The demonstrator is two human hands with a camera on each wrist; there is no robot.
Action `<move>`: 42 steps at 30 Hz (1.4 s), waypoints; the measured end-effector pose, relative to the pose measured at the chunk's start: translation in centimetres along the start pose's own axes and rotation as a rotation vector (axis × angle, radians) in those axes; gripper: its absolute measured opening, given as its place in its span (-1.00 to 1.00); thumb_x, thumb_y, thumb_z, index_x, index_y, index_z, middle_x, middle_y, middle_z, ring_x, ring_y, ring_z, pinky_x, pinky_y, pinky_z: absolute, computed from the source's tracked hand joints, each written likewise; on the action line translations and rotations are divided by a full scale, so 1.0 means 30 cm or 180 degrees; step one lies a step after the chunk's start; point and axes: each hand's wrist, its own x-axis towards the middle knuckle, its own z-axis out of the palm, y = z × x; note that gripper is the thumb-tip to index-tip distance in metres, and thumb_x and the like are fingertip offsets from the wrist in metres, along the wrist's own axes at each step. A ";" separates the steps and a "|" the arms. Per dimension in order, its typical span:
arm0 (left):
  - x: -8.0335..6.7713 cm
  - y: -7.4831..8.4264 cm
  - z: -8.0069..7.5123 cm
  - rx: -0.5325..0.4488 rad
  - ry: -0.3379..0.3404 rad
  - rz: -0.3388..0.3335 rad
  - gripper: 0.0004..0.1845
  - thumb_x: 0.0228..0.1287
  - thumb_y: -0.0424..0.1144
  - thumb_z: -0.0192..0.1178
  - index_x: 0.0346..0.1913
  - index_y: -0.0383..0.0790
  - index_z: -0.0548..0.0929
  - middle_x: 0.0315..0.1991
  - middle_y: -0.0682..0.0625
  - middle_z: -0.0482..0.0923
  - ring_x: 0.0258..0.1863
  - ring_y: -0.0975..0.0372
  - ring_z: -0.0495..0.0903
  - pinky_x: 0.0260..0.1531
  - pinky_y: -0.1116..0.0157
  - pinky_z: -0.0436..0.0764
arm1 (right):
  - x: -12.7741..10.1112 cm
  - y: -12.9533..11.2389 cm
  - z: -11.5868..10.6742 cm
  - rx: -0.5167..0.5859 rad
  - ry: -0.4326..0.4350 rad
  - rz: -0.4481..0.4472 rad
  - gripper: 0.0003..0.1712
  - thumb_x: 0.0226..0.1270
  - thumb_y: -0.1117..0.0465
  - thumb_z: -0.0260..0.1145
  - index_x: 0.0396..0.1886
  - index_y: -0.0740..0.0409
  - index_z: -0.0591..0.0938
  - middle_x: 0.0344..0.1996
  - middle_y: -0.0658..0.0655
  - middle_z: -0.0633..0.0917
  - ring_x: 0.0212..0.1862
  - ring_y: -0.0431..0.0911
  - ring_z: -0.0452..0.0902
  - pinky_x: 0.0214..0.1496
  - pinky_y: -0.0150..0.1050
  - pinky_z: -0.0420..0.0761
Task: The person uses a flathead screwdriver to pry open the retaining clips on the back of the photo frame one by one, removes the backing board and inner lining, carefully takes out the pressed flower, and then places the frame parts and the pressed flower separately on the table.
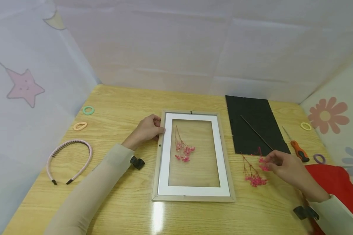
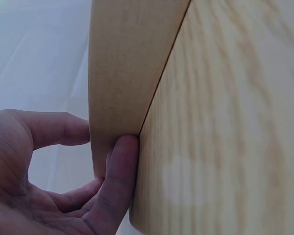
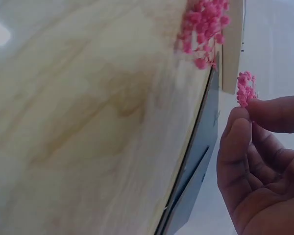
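A light wooden picture frame (image 1: pixel 156 176) with a white mat lies flat on the table. My left hand (image 1: pixel 148 128) grips its left edge, thumb on the upper face and fingers against the outer side, as the left wrist view shows close up. Inside the mat opening, towards the left, lies a sprig of pink dried flowers (image 1: pixel 184 150). Right of the frame, my right hand (image 1: pixel 285 164) pinches a small pink flower sprig (image 3: pixel 245 88) between thumb and fingertips, raised above the table in the right wrist view. Another pink sprig (image 1: pixel 254 179) lies just left of that hand.
A black backing board (image 1: pixel 250 130) with a thin dark rod (image 1: pixel 256 132) on it lies back right. Beside it are an orange-handled screwdriver (image 1: pixel 299 151), a purple hair tie (image 1: pixel 319 159) and red cloth (image 1: pixel 332 178). At left lie a pink headband (image 1: pixel 89 153) and two hair ties.
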 end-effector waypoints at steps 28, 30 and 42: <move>0.007 -0.003 0.007 0.0025 -0.0021 0.0002 -0.42 0.35 -0.20 0.28 0.35 -0.23 0.36 0.10 -0.17 0.46 -0.28 0.09 0.68 -0.32 0.27 0.79 | -0.007 0.068 0.025 0.0013 -0.0647 0.0264 -0.86 0.29 0.14 0.44 -0.24 0.04 0.66 -0.45 -0.06 0.67 -0.41 -0.32 0.43 -0.38 -0.41 0.37; 0.009 -0.003 0.007 0.0029 -0.0016 0.0008 -0.42 0.34 -0.20 0.29 0.35 -0.24 0.37 0.10 -0.17 0.46 -0.27 0.09 0.68 -0.32 0.27 0.79 | -0.008 0.068 0.018 0.0072 -0.0698 0.0251 -0.84 0.31 0.12 0.43 -0.22 0.06 0.66 -0.44 -0.06 0.68 -0.41 -0.32 0.46 -0.39 -0.41 0.41; 0.003 0.000 0.000 0.0039 -0.0001 0.0033 -0.41 0.36 -0.21 0.27 0.37 -0.24 0.35 0.10 -0.17 0.44 -0.29 0.09 0.68 -0.33 0.27 0.78 | 0.111 -0.036 -0.123 0.0038 -0.0003 -0.0301 -0.79 0.45 0.08 0.33 -0.09 0.11 0.61 -0.33 0.08 0.73 -0.45 -0.36 0.54 -0.48 -0.39 0.53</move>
